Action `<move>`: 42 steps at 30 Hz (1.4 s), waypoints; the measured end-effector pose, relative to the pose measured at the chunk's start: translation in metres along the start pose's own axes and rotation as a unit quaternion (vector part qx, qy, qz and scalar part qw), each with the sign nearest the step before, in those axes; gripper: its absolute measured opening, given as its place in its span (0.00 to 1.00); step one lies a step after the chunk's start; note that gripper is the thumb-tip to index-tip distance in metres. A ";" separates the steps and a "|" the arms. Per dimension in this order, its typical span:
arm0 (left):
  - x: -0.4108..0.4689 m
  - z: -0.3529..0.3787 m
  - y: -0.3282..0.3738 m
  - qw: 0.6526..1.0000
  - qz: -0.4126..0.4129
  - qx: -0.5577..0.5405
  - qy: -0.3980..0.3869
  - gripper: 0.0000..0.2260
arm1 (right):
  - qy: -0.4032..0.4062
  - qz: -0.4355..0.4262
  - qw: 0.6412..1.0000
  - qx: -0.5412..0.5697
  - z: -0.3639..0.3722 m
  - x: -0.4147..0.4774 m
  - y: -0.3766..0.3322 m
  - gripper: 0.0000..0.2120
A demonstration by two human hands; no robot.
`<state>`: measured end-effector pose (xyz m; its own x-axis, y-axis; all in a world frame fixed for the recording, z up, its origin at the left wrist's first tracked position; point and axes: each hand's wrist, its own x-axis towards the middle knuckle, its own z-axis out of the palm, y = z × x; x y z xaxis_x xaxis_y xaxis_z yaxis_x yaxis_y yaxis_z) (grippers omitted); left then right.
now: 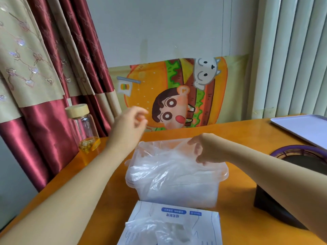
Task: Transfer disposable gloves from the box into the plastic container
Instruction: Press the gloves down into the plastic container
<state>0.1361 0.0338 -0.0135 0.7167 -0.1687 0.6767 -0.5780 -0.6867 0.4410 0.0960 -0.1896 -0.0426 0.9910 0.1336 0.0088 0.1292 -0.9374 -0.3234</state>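
A clear plastic container [177,190] stands mid-table, heaped with thin see-through disposable gloves [164,161]. In front of it lies the white glove box [200,225], with a glove poking out of its opening [159,228]. My right hand [205,149] is over the container's far right and pinches the top glove's edge. Raised above the container's far left corner, my left hand [131,122] has its fingertips drawn together; whether it pinches a glove edge is not clear.
A glass bottle with a wooden lid [83,128] stands at the left table edge by the curtain. A black box [276,209] and a purple-rimmed round object [300,152] sit to the right. A white tray [304,128] lies at the far right.
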 end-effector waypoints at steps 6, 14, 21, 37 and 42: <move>-0.020 0.039 0.016 0.813 -0.007 0.174 -0.555 0.19 | -0.086 0.000 0.971 -0.225 0.016 0.014 -0.012 0.33; -0.021 0.068 0.005 0.744 -0.028 0.287 -0.603 0.33 | -0.039 -0.034 0.914 -0.403 0.020 0.016 -0.019 0.27; -0.025 0.085 -0.015 0.705 0.011 0.350 -0.617 0.28 | -0.225 -0.030 0.936 -0.270 0.039 0.040 -0.013 0.14; -0.016 0.045 0.011 0.783 -0.044 0.196 -0.589 0.21 | -0.227 -0.030 0.945 -0.233 0.030 0.029 -0.011 0.24; -0.025 -0.005 0.010 0.875 -0.078 -0.008 -0.477 0.14 | 0.031 -0.157 0.984 -0.072 -0.006 -0.023 -0.030 0.15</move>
<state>0.1108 0.0348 -0.0227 0.7828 -0.5927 -0.1895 -0.4437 -0.7452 0.4978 0.0700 -0.1665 -0.0279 0.9007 0.4088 0.1469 0.4293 -0.8894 -0.1571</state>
